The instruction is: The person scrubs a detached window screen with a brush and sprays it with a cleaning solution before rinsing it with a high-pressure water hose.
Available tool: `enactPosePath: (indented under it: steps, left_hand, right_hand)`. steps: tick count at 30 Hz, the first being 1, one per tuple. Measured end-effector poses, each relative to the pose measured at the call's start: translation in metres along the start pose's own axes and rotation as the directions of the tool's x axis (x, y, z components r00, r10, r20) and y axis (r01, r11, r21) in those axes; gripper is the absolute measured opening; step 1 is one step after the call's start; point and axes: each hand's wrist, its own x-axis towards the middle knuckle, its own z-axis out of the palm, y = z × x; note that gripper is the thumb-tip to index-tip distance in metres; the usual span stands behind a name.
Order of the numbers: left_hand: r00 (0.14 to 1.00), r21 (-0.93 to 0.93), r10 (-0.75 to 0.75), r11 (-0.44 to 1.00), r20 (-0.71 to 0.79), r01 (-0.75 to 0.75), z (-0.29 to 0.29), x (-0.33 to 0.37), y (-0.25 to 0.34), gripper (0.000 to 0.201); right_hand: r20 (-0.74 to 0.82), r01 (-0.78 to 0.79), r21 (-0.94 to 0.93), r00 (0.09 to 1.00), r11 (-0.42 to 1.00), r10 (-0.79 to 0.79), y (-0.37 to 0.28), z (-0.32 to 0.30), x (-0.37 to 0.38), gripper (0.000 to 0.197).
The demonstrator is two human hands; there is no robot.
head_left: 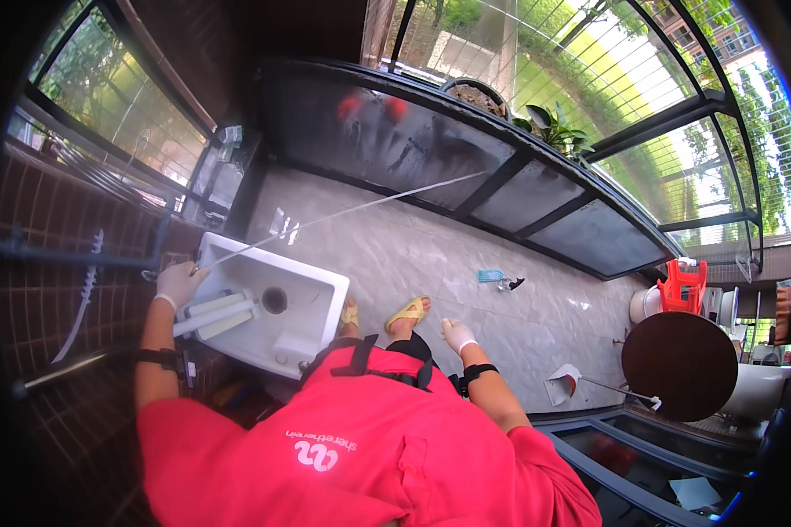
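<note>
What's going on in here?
A person in a red shirt has their white-gloved left hand at the edge of a white rectangular sink. A thin pale line, maybe a water jet, runs from there to a cloudy, black-framed panel. Their white-gloved right hand hangs curled above the grey floor.

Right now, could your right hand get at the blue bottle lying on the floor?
Probably not without bending: the right hand looks raised well above the tiled floor, where the blue bottle lies. Nothing visible blocks the way, though.
</note>
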Motion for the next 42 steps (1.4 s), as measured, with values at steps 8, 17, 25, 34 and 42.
enactPosePath:
  steps: [8,17,25,34,42]
  left_hand:
    - [0.993,-0.078,-0.017,0.997,-0.118,0.008,0.000,0.008,-0.006,0.044]
    - [0.976,-0.246,-0.028,0.969,-0.217,-0.027,-0.007,-0.006,-0.010,0.037]
    - [0.979,-0.194,-0.008,0.981,-0.202,-0.032,0.004,-0.006,-0.018,0.036]
    - [0.983,-0.120,0.048,0.990,-0.178,-0.070,0.003,-0.016,-0.007,0.036]
    - [0.987,-0.079,0.068,0.994,-0.148,-0.081,0.006,-0.017,-0.005,0.036]
  right_hand:
    - [-0.007,0.047,0.035,0.999,0.998,-0.046,-0.011,0.006,0.008,0.045]
    - [-0.013,0.010,-0.040,1.000,0.999,-0.011,-0.027,-0.010,0.000,0.044]
    - [0.014,0.026,-0.045,1.000,0.999,-0.025,-0.048,-0.014,-0.005,0.044]
    - [0.008,0.041,-0.047,0.999,0.998,-0.041,-0.057,-0.019,-0.006,0.043]
    - [0.009,-0.003,-0.024,1.000,1.000,0.003,-0.052,-0.019,-0.011,0.043]
